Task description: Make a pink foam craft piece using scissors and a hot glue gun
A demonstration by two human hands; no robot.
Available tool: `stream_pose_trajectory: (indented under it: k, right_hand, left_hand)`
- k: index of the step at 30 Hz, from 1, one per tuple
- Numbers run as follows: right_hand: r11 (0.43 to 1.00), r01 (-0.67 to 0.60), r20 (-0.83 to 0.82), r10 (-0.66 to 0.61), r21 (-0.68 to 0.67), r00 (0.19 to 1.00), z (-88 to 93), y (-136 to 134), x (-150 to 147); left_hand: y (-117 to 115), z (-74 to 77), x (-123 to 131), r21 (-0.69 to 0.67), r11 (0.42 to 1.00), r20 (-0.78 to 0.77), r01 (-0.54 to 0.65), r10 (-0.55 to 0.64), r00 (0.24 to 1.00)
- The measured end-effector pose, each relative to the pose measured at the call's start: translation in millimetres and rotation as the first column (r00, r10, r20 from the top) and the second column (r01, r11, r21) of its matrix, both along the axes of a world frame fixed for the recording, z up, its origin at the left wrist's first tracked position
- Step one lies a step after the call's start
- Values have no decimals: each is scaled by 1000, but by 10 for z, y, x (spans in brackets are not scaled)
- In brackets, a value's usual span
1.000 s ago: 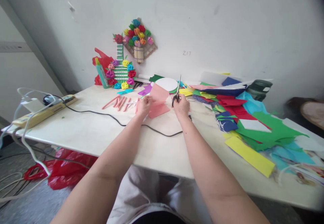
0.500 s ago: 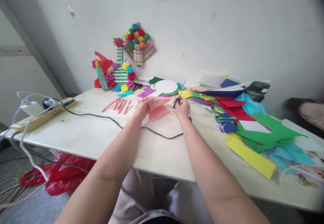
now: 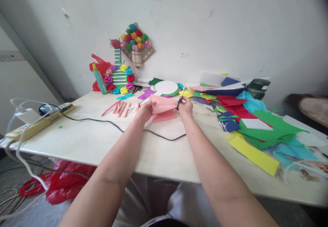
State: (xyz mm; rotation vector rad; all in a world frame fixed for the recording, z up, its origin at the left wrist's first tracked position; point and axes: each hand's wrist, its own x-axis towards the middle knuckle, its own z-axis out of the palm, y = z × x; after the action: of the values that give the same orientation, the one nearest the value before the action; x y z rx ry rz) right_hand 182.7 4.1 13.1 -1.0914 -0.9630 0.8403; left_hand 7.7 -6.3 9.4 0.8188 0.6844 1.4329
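Note:
My left hand [image 3: 145, 111] is closed on the left edge of a folded pink paper sheet [image 3: 162, 108] held just above the white table [image 3: 107, 141]. My right hand [image 3: 185, 108] grips black-handled scissors [image 3: 180, 99], whose blades point up and away, right at the sheet's right edge. Several pink rolled paper sticks [image 3: 118, 108] lie on the table to the left of my left hand.
A black cable [image 3: 102, 120] crosses the table under my arms to a power strip [image 3: 38, 121] at the left. A heap of coloured paper [image 3: 251, 121] covers the right side. Paper-flower crafts [image 3: 122, 73] and a white disc [image 3: 166, 87] stand by the wall. A red bag [image 3: 58, 182] lies on the floor.
The pink sheet has been lowered and folded flatter. My right hand brought the scissors down from upright to the sheet's right edge. The view shifted slightly.

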Motion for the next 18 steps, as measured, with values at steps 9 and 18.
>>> stream_pose_trajectory:
  k: [9, 18]
  right_hand:
    - [994, -106, 33, 106, -20, 994, 126, -85, 49]
    - [901, -429, 111, 434, -63, 894, 173, -172, 166]
  left_hand:
    - [73, -45, -62, -4, 997, -136, -77, 75, 988]
    - [118, -67, -115, -4, 998, -154, -68, 66, 986]
